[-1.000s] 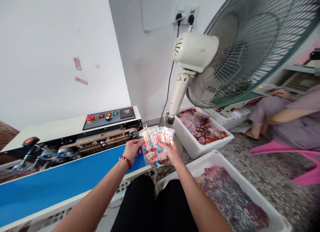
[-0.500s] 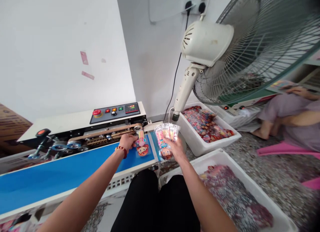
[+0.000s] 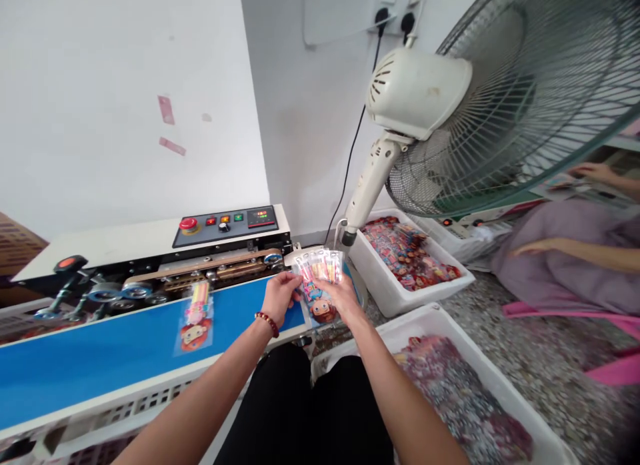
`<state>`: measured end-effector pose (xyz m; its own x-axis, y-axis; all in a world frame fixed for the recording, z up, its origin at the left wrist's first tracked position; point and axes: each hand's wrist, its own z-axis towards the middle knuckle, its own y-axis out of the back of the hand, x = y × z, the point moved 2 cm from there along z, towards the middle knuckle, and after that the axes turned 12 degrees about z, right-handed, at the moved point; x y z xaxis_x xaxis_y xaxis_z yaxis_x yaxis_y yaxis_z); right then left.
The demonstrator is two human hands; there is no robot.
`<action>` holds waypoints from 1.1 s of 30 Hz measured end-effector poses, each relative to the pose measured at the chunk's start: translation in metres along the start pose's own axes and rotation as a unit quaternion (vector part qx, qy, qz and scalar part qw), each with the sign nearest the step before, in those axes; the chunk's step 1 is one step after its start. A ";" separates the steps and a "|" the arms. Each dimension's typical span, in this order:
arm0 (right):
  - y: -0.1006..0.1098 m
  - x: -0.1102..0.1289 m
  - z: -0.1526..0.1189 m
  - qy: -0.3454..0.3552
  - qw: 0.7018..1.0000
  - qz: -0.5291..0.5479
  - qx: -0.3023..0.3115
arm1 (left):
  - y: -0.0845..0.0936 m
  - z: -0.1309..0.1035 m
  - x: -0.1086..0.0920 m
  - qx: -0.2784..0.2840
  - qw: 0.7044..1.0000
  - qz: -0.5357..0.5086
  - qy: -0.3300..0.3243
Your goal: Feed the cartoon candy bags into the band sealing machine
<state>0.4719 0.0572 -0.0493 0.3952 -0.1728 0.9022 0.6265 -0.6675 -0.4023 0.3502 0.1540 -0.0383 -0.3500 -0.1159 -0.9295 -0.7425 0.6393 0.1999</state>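
Two hands on one fan of packets

Both hands meet at the right end of the blue belt (image 3: pixel 100 365); the right hand (image 3: pixel 340 297) grips a fanned stack of packets (image 3: pixel 319 278) from below, fingers curled round it; the left hand (image 3: pixel 280 293), beaded bracelet (image 3: pixel 267 322) at the wrist, pinches the nearest packet of that fan. One single packet (image 3: pixel 195 316) lies flat on the belt near its back edge, well apart from the hands, beside the sealer rollers (image 3: pixel 210 273). White bins (image 3: pixel 400 298) of packets sit on the floor to the right, under the fan (image 3: pixel 420 95).
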 end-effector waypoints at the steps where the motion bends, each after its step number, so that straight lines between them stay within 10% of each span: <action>1: 0.000 0.000 0.000 -0.002 1.000 -0.003 0.001 | -0.003 0.003 -0.001 -0.015 1.000 -0.017 0.011; 18: 0.007 -0.004 -0.001 -0.018 0.999 -0.024 -0.011 | 0.092 0.023 0.005 -0.122 0.936 0.325 0.049; 22: 0.004 -0.002 -0.002 -0.048 0.999 -0.011 0.004 | 0.113 -0.006 0.015 -0.270 0.895 0.354 0.001; 24: 0.002 -0.001 -0.002 -0.046 0.999 -0.007 0.011 | 0.102 -0.019 0.015 -0.296 0.889 0.344 -0.061; 29: 0.002 0.000 0.001 -0.038 0.998 -0.046 0.035 | 0.025 -0.016 0.003 -0.014 0.981 0.177 -0.073; 33: 0.002 0.001 0.003 -0.015 0.995 -0.083 0.054 | -0.008 -0.003 -0.008 0.021 0.999 0.012 -0.038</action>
<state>0.4759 0.0580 -0.0494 0.2988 -0.0434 0.9533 0.7525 -0.6036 -0.2634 0.3570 0.1476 -0.0315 -0.3211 -0.0435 -0.9461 -0.7092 0.6731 0.2097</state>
